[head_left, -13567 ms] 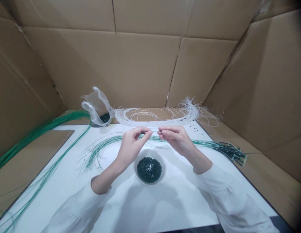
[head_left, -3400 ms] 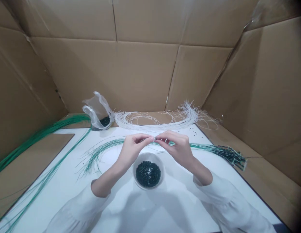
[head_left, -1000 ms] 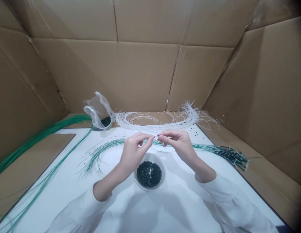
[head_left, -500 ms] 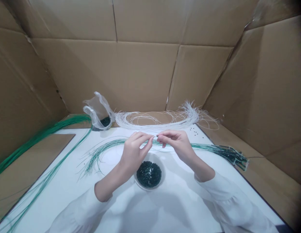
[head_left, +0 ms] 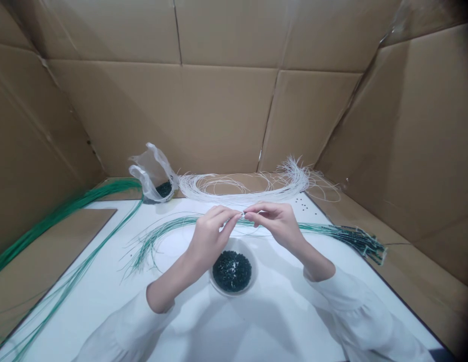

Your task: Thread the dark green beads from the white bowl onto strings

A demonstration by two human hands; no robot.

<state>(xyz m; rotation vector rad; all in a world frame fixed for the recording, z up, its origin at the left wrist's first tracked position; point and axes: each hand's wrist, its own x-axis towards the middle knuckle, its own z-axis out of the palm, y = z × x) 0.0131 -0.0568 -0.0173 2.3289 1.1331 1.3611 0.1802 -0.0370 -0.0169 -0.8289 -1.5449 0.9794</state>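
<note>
In the head view, the left hand and the right hand are meeting above the counter, thumbs and forefingers pressing together, each grip pinching a tiny pale piece, too small to make out. Gathered white sleeves are wrapping the forearms.

Just nearer the body, a round, smooth white bowl is holding small, dark green, grainy beads. Behind the hands, a bundle of thin green strands is lying across the counter, fraying loosely at the left and thickening into dark, angular tips at the right. Longer green strands are curving down the left side.

At the back, a crumpled, translucent bag is gaping over more dark grains, and wiry white strands are bending in a shallow arc beside it. Dark specks are dotting the far right corner. Creased, matt brown cardboard is walling everything in.
</note>
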